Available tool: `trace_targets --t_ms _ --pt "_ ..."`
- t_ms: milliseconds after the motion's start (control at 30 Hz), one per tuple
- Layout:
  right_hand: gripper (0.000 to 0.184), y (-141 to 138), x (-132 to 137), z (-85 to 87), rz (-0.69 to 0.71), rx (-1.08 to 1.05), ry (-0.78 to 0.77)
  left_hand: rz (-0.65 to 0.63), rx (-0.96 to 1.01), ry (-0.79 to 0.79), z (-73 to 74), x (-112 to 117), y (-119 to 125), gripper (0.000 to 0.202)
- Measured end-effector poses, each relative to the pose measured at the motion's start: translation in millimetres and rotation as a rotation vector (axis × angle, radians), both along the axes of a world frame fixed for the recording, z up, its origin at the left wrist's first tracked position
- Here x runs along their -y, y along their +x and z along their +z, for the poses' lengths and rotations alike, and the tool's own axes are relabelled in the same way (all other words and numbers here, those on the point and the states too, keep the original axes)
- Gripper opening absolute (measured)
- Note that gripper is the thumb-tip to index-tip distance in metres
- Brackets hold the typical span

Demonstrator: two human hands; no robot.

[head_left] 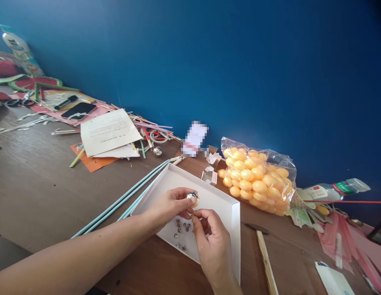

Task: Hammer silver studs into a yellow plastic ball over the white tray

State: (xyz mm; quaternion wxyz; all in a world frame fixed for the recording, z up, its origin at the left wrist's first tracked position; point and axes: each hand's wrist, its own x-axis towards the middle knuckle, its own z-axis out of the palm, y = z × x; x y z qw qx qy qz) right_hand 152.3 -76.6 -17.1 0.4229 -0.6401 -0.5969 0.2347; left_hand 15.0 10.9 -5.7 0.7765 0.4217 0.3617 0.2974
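Left hand (168, 205) grips a ball (193, 198) between thumb and fingertips. The ball is orange with a shiny silver patch on top and is held just above the tray's middle.

Right hand (210, 239) comes in from the near edge, fingers curled, thumb and forefinger pinched shut just below the ball and almost touching it. Can't tell if anything sits in the pinch; it's too small to see.

The ball lies up and slightly left of the right fingertips, at the far tip of the left hand. It's round, so no long axis. The hands meet over the tray, and the left arm crosses in from the near left.

Studs (180, 229), small and silver, lie loose on the tray floor, under and between the hands. They're just left of the right hand.

The tray (221, 205) is white and shallow, set corner-on to the viewer on a brown table (39, 184).

Straws (125, 197), teal, run along the tray's left side, from near left to far right. A bag (258, 180) of orange balls lies right of the tray by the blue wall. A stick (266, 260) lies near right, and paper (109, 133) and scraps far left.
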Motion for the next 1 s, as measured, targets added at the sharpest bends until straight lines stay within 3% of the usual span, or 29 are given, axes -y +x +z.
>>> trace_targets --t_ms 533,833,1000 --pt "0.01 0 3 0.3 -0.1 -0.095 0.023 -0.039 0.051 0.017 -4.7 2 0 0.05" --pt "0.018 1 0 13.3 -0.132 -0.381 -0.089 -0.066 0.039 0.005 0.6 2 0 0.05" --pt "0.017 7 -2 10.6 -0.092 -0.584 -0.135 -0.067 0.063 -0.002 1.1 3 0 0.051"
